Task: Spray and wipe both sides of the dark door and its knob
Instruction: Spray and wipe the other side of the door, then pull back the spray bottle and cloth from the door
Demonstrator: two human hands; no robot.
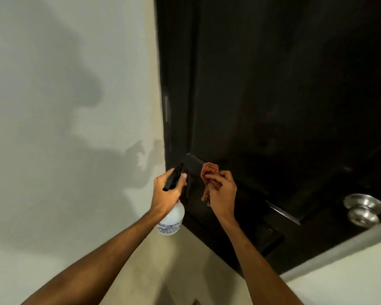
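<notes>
Low in the frame's centre, left hand (166,192) grips spray bottle (171,219) beside door (284,95) edge; right hand (221,191) pinches checked cloth (209,172) on panel; knob (363,210) well right

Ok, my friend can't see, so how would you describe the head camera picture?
A person's left hand grips a white spray bottle while the right hand holds an orange checked cloth against a dark door. A silver knob sits at the lower right, and a pale wall lies to the left.

You have open dark door (273,84) face to your right — only the knob (363,209) juts out; wall (53,150) blocks left.
</notes>
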